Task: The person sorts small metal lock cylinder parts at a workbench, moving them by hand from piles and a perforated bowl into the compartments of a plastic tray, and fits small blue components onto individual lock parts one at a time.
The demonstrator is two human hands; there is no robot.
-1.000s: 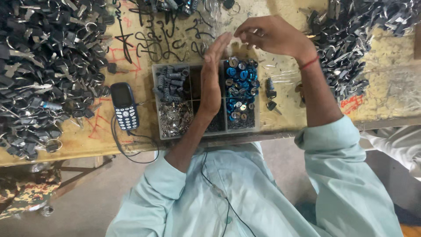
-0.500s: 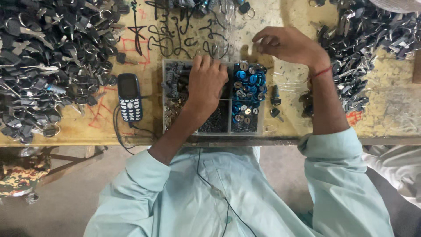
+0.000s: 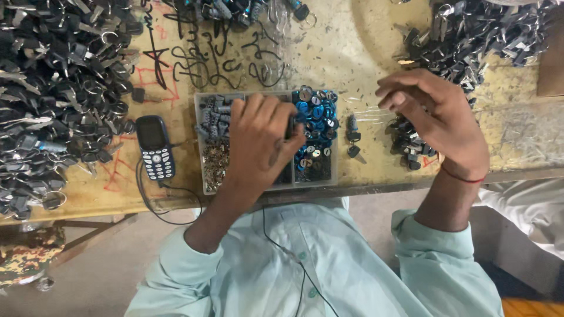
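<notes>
My left hand (image 3: pixel 258 141) reaches down into a clear compartment tray (image 3: pixel 200 147), fingers curled, with a small black part pinched between thumb and forefinger. The tray holds dark grey pieces on the left, small brassy bits below them, and blue round caps (image 3: pixel 317 117) on the right. My right hand (image 3: pixel 435 117) hovers to the right of the tray, above a small heap of black key parts (image 3: pixel 405 149). Its fingers are bent together, and whether they hold anything is hidden. Two loose black key heads (image 3: pixel 352 141) lie between tray and heap.
A big pile of black-headed keys and rings (image 3: pixel 53 88) covers the bench's left side, and another pile (image 3: pixel 476 35) lies at top right. A dark blue keypad phone (image 3: pixel 154 147) with a cable sits left of the tray. Someone's white cloth (image 3: pixel 529 205) shows at right.
My right hand has swung away from the left hand, out to the right over the small heap. My left hand dropped onto the tray and curled its fingers.
</notes>
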